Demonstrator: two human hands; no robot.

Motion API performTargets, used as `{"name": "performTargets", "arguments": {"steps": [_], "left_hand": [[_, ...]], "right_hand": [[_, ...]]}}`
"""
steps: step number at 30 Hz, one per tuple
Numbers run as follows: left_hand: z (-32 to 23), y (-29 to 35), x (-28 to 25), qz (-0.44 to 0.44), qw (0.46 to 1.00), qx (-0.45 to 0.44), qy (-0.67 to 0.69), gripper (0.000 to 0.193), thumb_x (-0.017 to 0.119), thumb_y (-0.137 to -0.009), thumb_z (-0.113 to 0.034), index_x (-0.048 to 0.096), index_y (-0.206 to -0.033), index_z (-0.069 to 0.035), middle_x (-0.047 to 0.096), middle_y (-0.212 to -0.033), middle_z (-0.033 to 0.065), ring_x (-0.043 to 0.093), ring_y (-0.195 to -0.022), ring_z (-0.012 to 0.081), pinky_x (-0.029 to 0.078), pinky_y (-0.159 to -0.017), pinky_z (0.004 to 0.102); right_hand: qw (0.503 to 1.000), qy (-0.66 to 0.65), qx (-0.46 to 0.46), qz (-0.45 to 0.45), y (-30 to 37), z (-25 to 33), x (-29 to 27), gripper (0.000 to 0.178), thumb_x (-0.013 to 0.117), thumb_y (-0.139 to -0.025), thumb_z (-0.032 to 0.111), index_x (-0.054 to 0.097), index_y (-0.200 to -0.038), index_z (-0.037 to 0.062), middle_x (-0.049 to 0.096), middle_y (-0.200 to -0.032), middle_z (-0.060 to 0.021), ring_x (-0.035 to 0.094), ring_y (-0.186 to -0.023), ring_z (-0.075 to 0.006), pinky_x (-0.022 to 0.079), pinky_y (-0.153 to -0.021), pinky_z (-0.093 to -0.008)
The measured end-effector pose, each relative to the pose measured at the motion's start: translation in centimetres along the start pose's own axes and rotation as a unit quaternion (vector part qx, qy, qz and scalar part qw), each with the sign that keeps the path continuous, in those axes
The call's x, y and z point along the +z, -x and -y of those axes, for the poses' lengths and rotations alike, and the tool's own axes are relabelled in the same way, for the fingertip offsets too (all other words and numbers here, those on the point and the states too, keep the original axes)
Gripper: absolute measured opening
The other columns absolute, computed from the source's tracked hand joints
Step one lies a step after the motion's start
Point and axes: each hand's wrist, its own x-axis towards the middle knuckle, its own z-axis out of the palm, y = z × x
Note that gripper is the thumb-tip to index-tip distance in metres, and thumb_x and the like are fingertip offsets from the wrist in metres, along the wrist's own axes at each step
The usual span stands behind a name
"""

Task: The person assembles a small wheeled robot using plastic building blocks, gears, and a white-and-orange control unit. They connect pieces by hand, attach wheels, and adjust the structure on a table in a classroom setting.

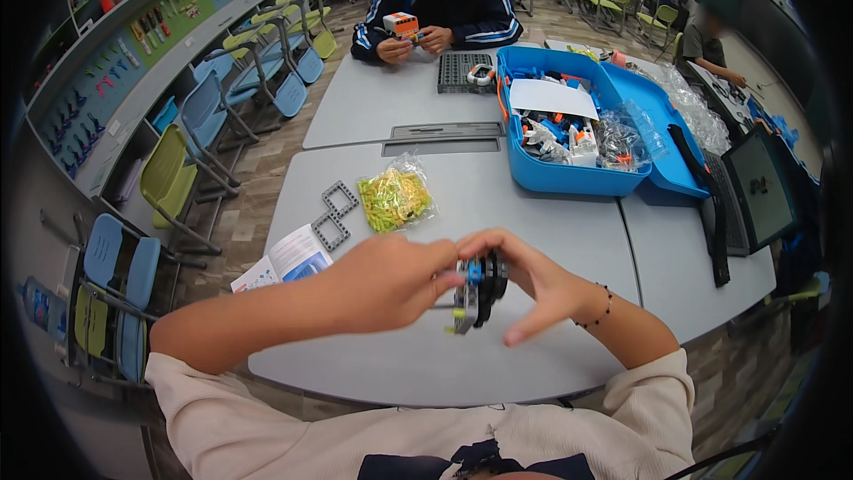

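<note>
Above the near part of the grey table I hold a small building-brick assembly with black round parts, a blue piece, grey beams and lime bits. My left hand pinches it from the left, fingers closed on its upper side. My right hand curls round its top and right side; the fingertips meet the assembly near the left fingers, while the thumb is stretched away below. The fingers hide part of the assembly. Beyond the left hand lie a clear bag of lime bricks, two joined grey frame pieces and an open booklet.
A blue storage case with loose parts and a white sheet stands at the right, its lid beside it. Plastic wrapping and a laptop are farther right. Across the table a person handles an orange-and-white block.
</note>
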Motion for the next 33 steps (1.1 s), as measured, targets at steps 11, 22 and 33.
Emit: {"name": "performTargets", "arguments": {"steps": [11,22,33], "left_hand": [[14.4,-7.8,-7.6,-0.146,0.961,-0.212,0.098,0.050,0.033,-0.100,-0.045,0.060,-0.108,-0.004,0.062,-0.097,0.0086,0.054,-0.098,0.0187,0.040,-0.091,0.0328],[4.0,-4.7,0.1,-0.103,0.943,0.178,-0.261,0.022,0.063,-0.082,-0.016,0.056,-0.096,0.000,0.056,-0.086,0.0125,0.054,-0.082,0.0290,0.042,-0.075,0.0395],[-2.7,2.9,5.7,-0.063,0.956,0.226,-0.176,0.031,0.063,-0.080,-0.028,0.045,-0.062,-0.011,0.042,-0.055,0.0009,0.041,-0.053,0.0174,0.032,-0.054,0.0313]], "right_hand": [[0.966,0.031,0.075,-0.246,-6.4,-4.3,-9.7,0.059,0.083,-0.066,0.013,0.046,-0.112,0.0104,0.056,-0.111,-0.0117,0.055,-0.109,-0.0197,0.050,-0.089,-0.0359],[0.983,0.154,0.010,-0.103,-2.8,-1.6,-4.6,0.066,0.088,-0.061,0.018,0.045,-0.110,0.0051,0.049,-0.106,-0.0033,0.050,-0.100,-0.0098,0.046,-0.087,-0.0259],[0.996,0.060,-0.048,-0.050,4.5,0.2,6.6,0.031,0.082,-0.071,0.017,0.055,-0.083,0.0064,0.055,-0.080,-0.0045,0.052,-0.075,-0.0194,0.042,-0.065,-0.0287]]}}
